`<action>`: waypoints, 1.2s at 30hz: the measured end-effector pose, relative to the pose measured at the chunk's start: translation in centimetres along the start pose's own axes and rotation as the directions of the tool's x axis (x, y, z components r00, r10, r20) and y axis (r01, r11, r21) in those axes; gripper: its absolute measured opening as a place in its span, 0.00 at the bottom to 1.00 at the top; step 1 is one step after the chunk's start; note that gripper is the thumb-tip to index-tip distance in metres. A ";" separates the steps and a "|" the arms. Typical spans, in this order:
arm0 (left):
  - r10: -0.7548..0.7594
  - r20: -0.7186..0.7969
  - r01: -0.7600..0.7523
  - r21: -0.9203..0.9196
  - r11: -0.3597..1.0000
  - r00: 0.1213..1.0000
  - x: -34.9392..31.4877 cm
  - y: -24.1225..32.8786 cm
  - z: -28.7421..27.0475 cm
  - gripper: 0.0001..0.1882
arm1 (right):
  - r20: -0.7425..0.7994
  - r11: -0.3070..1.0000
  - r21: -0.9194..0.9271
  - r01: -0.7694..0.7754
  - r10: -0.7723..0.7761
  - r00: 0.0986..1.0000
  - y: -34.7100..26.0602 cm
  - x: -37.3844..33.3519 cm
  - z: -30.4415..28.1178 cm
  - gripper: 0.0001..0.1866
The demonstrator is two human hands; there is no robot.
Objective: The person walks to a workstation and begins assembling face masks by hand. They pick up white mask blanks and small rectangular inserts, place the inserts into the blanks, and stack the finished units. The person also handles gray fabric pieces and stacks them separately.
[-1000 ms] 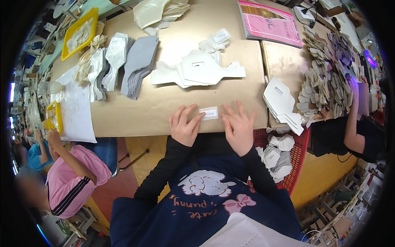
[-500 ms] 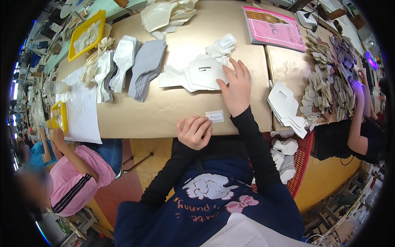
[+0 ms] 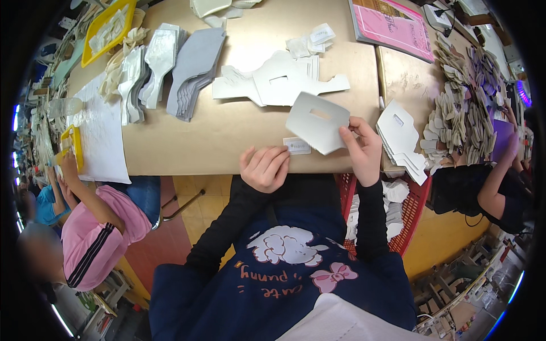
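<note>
My right hand (image 3: 364,150) pinches a white flat cut piece (image 3: 327,135) by its right corner, thumb on top. The piece has a rectangular slot and is raised at a tilt above the table. My left hand (image 3: 264,169) rests at the table's near edge with fingers curled together, at the left end of a small white printed label (image 3: 300,145). How far the fingers cover the label is hidden. Beyond them lies a spread pile of similar white slotted pieces (image 3: 270,85). A small heap of labels (image 3: 322,34) sits behind that pile.
Stacks of grey pieces (image 3: 196,62) and white pieces (image 3: 159,54) stand left, with a yellow tray (image 3: 133,12) beyond. Right are another slotted stack (image 3: 396,128), a pink book (image 3: 392,25) and piled pieces (image 3: 455,113). A red basket (image 3: 414,213) stands below the edge. Co-workers sit at both sides.
My right hand has lifted one slotted piece off the pile and brought it nearer and to the right. The left hand stays by the label. The view has shifted slightly.
</note>
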State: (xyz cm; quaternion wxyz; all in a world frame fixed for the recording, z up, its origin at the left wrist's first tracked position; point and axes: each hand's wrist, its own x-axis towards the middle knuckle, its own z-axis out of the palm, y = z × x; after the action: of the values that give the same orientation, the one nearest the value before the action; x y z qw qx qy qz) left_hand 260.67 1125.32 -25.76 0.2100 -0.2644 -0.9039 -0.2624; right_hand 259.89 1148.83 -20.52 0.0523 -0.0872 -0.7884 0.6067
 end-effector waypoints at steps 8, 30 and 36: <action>-0.538 0.323 0.621 -0.524 0.583 0.778 1.5 0.0 -2.2 0.20 | 0.290 0.970 -0.223 0.100 -0.032 0.956 -0.4 -1.3 -0.1 0.10; -0.478 0.358 0.571 -0.222 0.791 0.802 3.2 0.3 -2.4 0.05 | 0.321 0.860 -0.407 0.309 -0.182 0.929 1.5 -1.2 0.7 0.13; -0.446 0.370 0.538 -0.200 0.819 0.815 3.3 0.1 -2.3 0.06 | 0.320 0.859 -0.415 0.300 -0.170 0.932 1.3 -1.2 0.8 0.13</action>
State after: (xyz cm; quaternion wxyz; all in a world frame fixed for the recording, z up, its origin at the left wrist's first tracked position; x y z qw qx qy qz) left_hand 258.75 1125.24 -22.22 -0.0506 -0.0845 -0.9130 -0.3959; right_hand 261.02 1148.19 -21.91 -0.0042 0.0849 -0.9130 0.3990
